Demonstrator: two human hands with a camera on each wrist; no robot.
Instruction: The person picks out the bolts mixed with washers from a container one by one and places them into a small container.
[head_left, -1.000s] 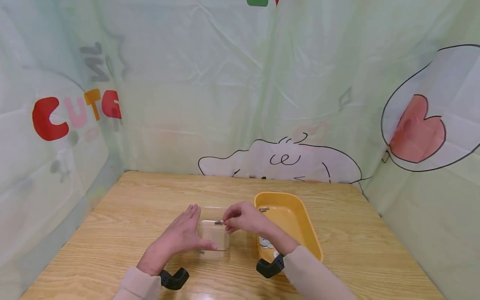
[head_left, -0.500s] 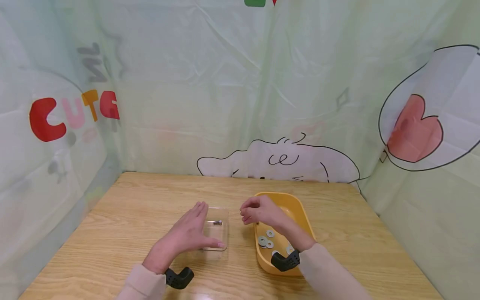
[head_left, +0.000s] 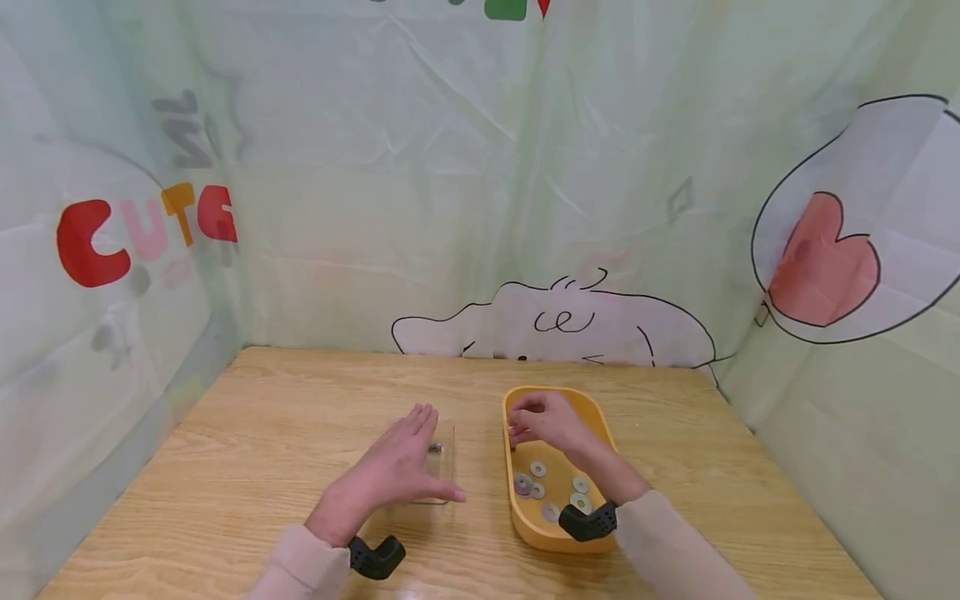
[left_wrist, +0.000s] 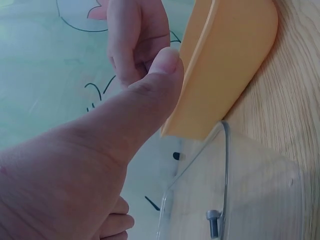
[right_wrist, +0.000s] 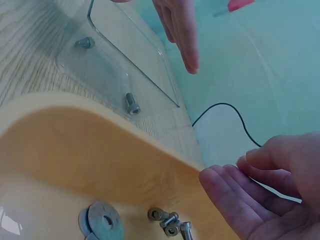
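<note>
My left hand (head_left: 401, 458) is spread with straight fingers beside a clear plastic box (left_wrist: 260, 190), partly covering it in the head view. Two socket-head bolts lie inside: one bolt (right_wrist: 132, 104) at the end nearer the bin, another bolt (right_wrist: 86, 42) farther along. Over the left side of the yellow bin (head_left: 555, 546) hovers my right hand (head_left: 551, 421), fingers loosely bent, with nothing seen between them. Below it in the bin, a small cluster of bolts (right_wrist: 170, 222) lies near the wall. Flat metal washers (head_left: 538, 469) are scattered on the bin floor.
The wooden table (head_left: 300, 392) carries the box on the left and the bin just right of it. A pale printed curtain (head_left: 375, 208) closes off the back and both sides. The bin wall (right_wrist: 75, 150) rises between its contents and the box.
My right hand, pinching a bolt over the clear box a second ago, has let it go there and moved right over the bin. My left hand has shifted slightly right in view.
</note>
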